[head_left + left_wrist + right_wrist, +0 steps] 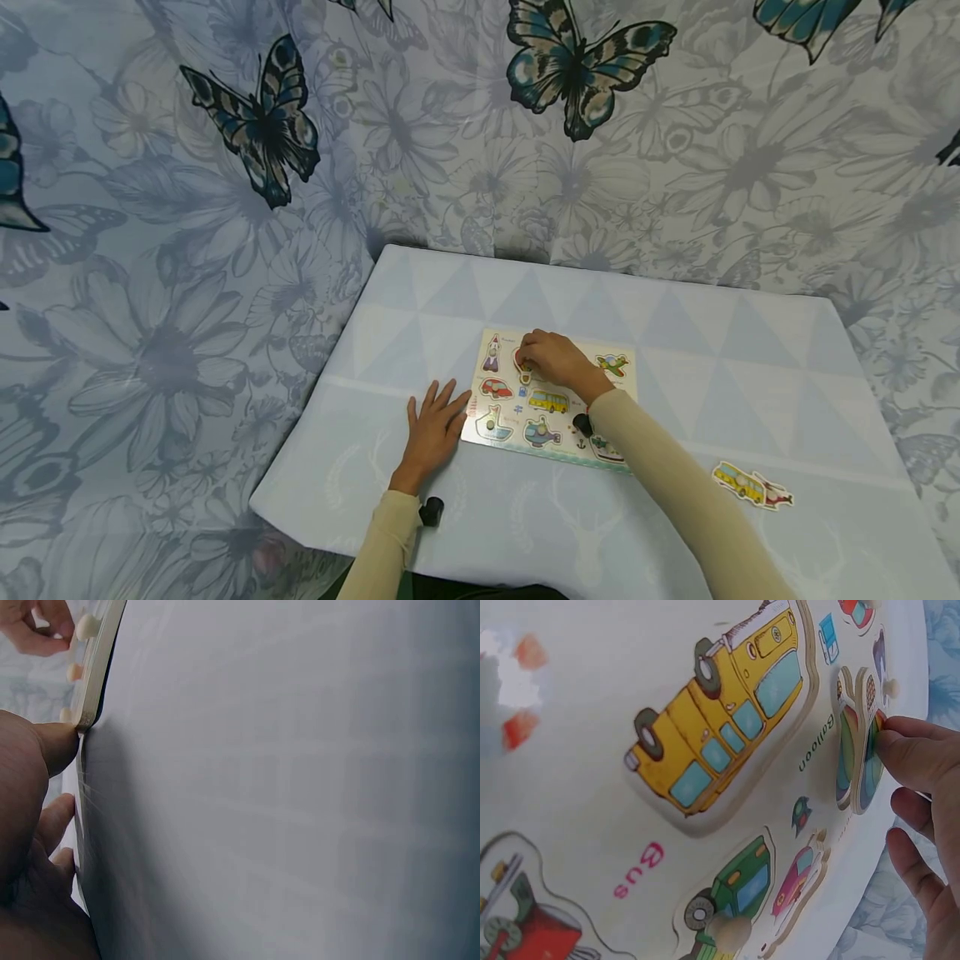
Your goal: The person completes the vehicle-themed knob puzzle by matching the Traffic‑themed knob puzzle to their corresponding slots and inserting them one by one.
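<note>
A wooden knob puzzle board [555, 455] with vehicle pictures lies on the table. Over its upper part, my right hand [558, 362] pinches a balloon puzzle piece [868, 754] between thumb and index finger. The piece stands close over the printed balloon recess [846, 742], its knob hidden by the fingertips. My left hand [432, 425] rests flat on the cloth with fingers spread, left of the board. In the left wrist view its thumb [60, 746] touches the board's edge. The bus recess [727, 724] shows its printed picture without a piece.
A loose bus piece [738, 482] and a helicopter piece [776, 493] lie together on the table, right of the board. Other pieces with knobs, such as a green truck [739, 881], sit in the board. A butterfly-patterned wall covering [450, 150] borders the table's back and left side.
</note>
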`<state>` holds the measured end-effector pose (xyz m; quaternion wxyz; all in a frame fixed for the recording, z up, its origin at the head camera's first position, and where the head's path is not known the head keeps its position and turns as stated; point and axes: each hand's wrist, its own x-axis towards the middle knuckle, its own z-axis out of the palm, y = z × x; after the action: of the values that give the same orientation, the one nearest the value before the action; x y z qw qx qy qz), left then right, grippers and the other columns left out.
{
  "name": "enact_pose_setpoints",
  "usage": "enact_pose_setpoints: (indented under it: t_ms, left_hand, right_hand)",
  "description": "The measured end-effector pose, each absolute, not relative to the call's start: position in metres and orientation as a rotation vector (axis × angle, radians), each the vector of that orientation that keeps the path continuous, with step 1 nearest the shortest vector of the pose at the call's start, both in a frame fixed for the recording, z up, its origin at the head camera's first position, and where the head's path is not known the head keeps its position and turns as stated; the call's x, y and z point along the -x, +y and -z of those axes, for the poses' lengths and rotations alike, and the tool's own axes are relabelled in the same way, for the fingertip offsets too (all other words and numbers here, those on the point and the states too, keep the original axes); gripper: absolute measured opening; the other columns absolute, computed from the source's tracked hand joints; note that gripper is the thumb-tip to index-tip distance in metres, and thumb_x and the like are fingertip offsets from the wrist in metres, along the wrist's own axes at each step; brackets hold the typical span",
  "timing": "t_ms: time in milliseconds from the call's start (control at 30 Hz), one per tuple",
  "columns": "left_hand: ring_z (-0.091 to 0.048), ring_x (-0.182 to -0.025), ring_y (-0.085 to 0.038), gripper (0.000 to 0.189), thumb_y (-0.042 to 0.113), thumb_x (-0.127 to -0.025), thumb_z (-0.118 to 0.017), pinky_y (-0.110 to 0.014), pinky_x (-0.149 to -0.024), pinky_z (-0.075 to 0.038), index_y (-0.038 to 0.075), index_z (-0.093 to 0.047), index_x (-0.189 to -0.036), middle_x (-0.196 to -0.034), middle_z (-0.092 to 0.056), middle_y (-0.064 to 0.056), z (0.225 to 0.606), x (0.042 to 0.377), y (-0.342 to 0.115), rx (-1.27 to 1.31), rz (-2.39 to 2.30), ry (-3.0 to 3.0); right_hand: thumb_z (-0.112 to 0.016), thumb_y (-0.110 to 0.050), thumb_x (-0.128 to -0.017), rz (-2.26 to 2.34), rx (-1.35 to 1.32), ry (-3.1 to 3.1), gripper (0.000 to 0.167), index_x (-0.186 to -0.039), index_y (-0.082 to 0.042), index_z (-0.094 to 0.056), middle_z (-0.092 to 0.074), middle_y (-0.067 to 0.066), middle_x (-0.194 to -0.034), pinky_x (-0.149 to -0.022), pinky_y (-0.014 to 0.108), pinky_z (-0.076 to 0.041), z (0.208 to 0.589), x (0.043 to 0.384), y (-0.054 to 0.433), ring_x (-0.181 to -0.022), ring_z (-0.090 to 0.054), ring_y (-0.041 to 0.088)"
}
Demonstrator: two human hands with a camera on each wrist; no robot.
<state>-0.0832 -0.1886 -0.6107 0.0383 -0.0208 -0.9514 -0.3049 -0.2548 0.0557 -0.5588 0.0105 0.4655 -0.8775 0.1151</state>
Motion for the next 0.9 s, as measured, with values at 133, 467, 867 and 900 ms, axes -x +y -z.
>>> enact_pose_setpoints:
  t_ms: [133,467,867,900]
  left_hand:
    - [-0.023,-0.153,-0.037,0.040,0.031,-0.104,-0.054,-0.072,-0.116,-0.006,0.023,-0.058,-0.143,-0.159,-0.041,-0.007,0.611,0.083,-0.189,0.064,0.937,-2.916]
    - [-0.022,-0.153,-0.037,0.041,0.030,-0.104,-0.055,-0.071,-0.116,-0.006,0.022,-0.058,-0.144,-0.159,-0.040,-0.007,0.609,0.083,-0.188,0.052,0.942,-2.927]
    - [-0.021,-0.153,-0.037,0.041,0.031,-0.104,-0.053,-0.071,-0.116,-0.004,0.022,-0.057,-0.144,-0.160,-0.040,-0.008,0.608,0.083,-0.187,0.045,0.965,-2.928]
    - [-0.020,-0.153,-0.037,0.041,0.031,-0.104,-0.053,-0.071,-0.116,-0.004,0.022,-0.057,-0.144,-0.160,-0.040,-0.007,0.608,0.084,-0.187,0.043,0.966,-2.930]
  right_hand:
    - [-0.071,-0.012,-0.093,-0.356,-1.403,-2.819,0.012,-0.101,-0.019,-0.078,-0.068,-0.001,-0.106,-0.085,0.035,-0.055,0.559,0.255,0.051,-0.096,-0.062,0.018]
    - [-0.070,-0.015,-0.095,-0.303,-1.313,-2.924,0.012,-0.102,-0.020,-0.077,-0.068,-0.001,-0.108,-0.087,0.036,-0.056,0.563,0.258,0.044,-0.098,-0.061,0.019]
    - [-0.070,-0.014,-0.095,-0.316,-1.383,-2.877,0.011,-0.101,-0.020,-0.077,-0.068,-0.003,-0.105,-0.086,0.033,-0.055,0.565,0.258,0.045,-0.096,-0.060,0.016]
    - [-0.070,-0.014,-0.095,-0.322,-1.379,-2.882,0.011,-0.101,-0.020,-0.076,-0.068,-0.003,-0.105,-0.086,0.034,-0.055,0.566,0.258,0.045,-0.096,-0.060,0.016]
